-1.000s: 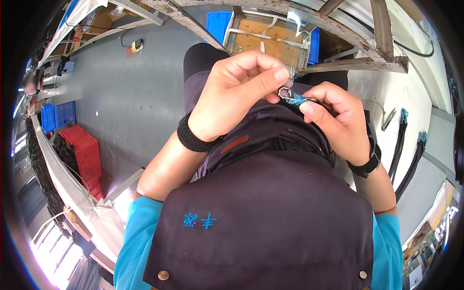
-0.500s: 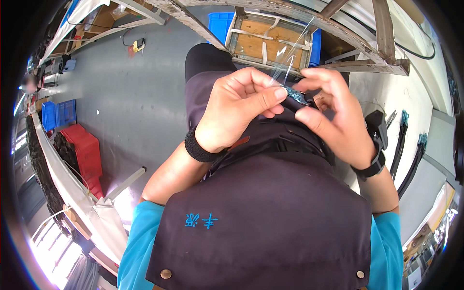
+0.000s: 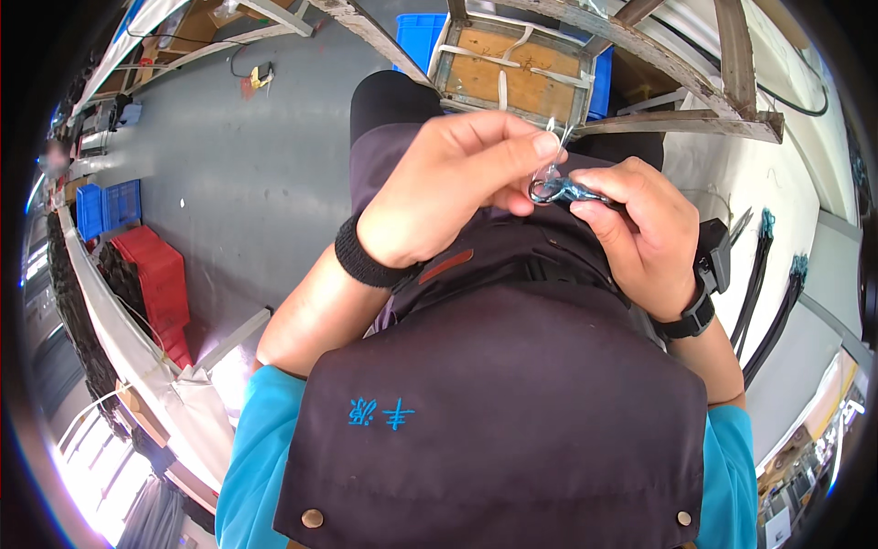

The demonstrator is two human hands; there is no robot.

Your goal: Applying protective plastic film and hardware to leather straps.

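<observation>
Above my lap, my right hand point(image 3: 647, 224) grips a dark cord end with a shiny teal binding point(image 3: 572, 190), thumb on the near side and fingers curled round it. The end bends into a small loop pointing left. My left hand point(image 3: 462, 169) is closed in a pinch just above the loop, holding a clear plastic strand point(image 3: 552, 165) that runs down to it. How the strand passes through or round the loop I cannot tell. Two similar bundles of black cords point(image 3: 754, 274) with teal ends lie on the white surface point(image 3: 777, 192) at my right.
Ahead of my knees is a wooden panel point(image 3: 489, 50) in a frame with white straps, beside a blue bin point(image 3: 419, 38). Worn beams point(image 3: 658, 64) cross above it. Red bins point(image 3: 151, 284) and blue crates point(image 3: 108, 210) stand on the left floor.
My right fingers, spread before, have closed round the bound cord end. The teal end has turned into a loop between my hands. The long clear strands that stuck up far ahead now look shorter.
</observation>
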